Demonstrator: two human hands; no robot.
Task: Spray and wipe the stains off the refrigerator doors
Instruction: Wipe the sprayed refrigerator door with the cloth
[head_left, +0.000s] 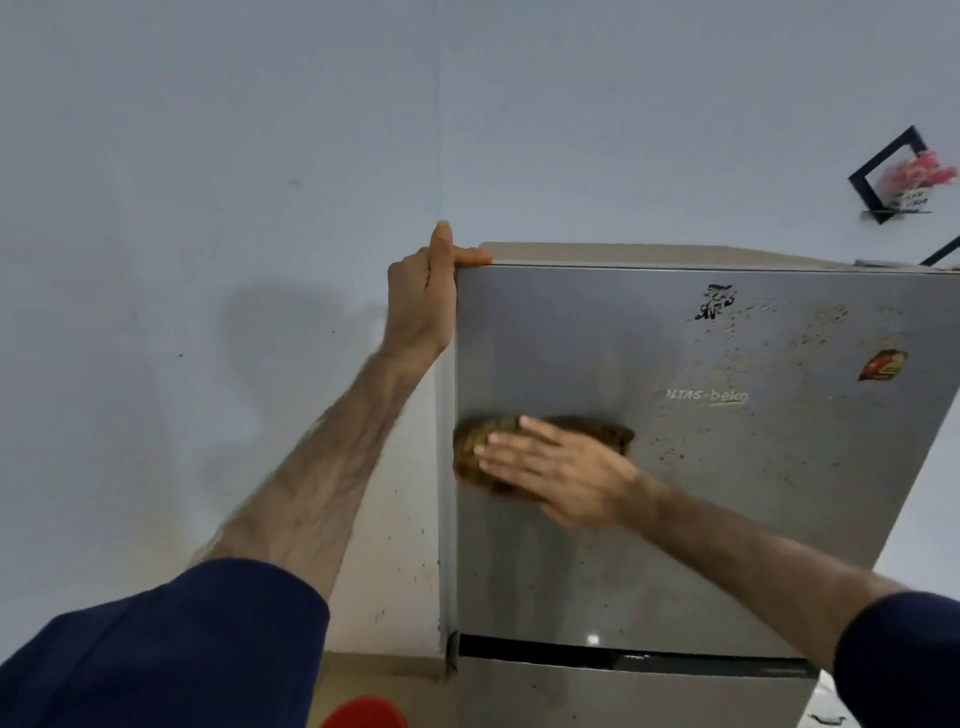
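Navy sleeves nearest, both arms raised. Left hand (423, 296) grips top-left corner of upper refrigerator door (675, 519), thumb on top edge, bracing. Right hand (558, 470) flat, fingers straight, presses brown cloth (478, 457) against door's left side. Left part looks wiped, faint streaks below; right part speckled with brown stains (810, 338), unwiped. Lower door (623, 696) apparently untouched. Roughly midway on upper door. Logo (709, 396) reads "LTAS · beko", first letters unclear. Black sticker (716, 302), red sticker (882, 365) unreadable.
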